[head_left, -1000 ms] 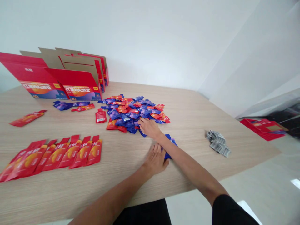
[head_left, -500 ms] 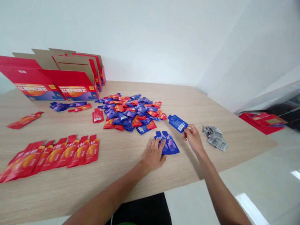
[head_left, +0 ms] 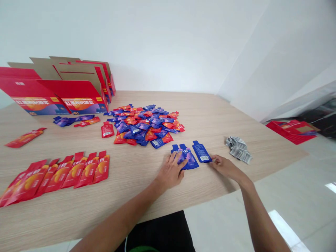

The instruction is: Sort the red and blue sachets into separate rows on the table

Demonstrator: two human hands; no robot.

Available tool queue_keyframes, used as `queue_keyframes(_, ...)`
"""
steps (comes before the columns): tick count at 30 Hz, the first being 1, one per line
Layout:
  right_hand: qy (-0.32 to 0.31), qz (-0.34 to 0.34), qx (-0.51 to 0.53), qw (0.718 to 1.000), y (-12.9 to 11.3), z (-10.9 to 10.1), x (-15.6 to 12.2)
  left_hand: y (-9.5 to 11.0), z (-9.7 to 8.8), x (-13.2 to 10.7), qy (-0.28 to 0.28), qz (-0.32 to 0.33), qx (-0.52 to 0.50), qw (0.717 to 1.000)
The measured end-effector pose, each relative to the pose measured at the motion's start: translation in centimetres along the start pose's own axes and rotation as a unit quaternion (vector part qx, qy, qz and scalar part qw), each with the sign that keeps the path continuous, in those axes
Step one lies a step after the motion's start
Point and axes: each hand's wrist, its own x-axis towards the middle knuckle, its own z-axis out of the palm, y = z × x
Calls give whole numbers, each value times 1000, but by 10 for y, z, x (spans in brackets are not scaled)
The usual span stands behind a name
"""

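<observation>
Blue pouch [head_left: 201, 152] now flat beside pair [head_left: 187, 158]

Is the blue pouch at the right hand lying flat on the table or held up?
Flat: the blue pouch rests on the table, right hand at its lower edge.

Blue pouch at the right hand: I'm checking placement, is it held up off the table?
No, the blue pouch lies flat on the table, the right hand at its lower corner.

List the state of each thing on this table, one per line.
left hand, open, flat on the paired blue pouches
right hand, open, fingertips touching the single blue pouch
single blue pouch, lying flat
pouch pile, heaped loose
red pouches, overlapped in a row
red boxes, open
</observation>
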Motion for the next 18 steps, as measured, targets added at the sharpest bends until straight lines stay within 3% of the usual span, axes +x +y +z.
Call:
queue_keyframes(3, 17, -2, -37, 999, -6, 0, 4, -2, 1, 1, -5, 27, -6, 1000)
queue_keyframes(9, 138, 18, -140, 980, -50, 28, 13, -3, 6, 2, -8, 36, -13, 999)
queue_keyframes(13, 116, 16, -231, 966, -75, 36, 12, -3, 7, 1, -5, 23, -14, 1000)
queue_keyframes(18, 104, 13, -307, 946, -87, 21, 13, -3, 6, 1, -4, 21, -18, 1000)
